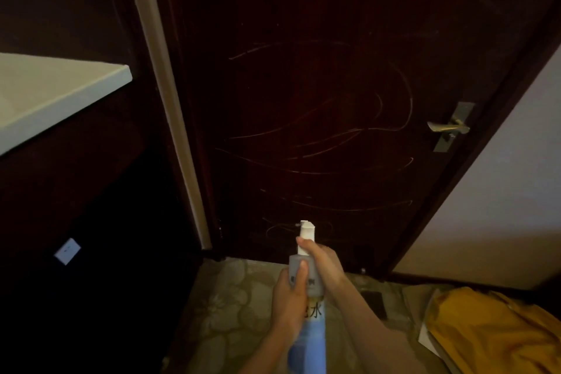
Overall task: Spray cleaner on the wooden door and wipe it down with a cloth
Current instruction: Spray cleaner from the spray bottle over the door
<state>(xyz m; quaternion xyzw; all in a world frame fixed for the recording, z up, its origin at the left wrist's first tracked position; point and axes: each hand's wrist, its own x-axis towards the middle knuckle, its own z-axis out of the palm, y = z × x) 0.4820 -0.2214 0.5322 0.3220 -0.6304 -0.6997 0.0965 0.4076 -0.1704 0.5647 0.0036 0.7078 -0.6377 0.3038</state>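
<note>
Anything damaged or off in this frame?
Yes: the wooden door carries pale curved lines sweeping from its top to near its bottom, left of the handle. Scratches or chalk, cannot tell. Nothing looks spilled.

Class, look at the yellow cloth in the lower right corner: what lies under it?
A pale flat sheet pokes out from under the yellow cloth, lying on the patterned floor. How far the sheet reaches, and anything else beneath, is covered.
</note>
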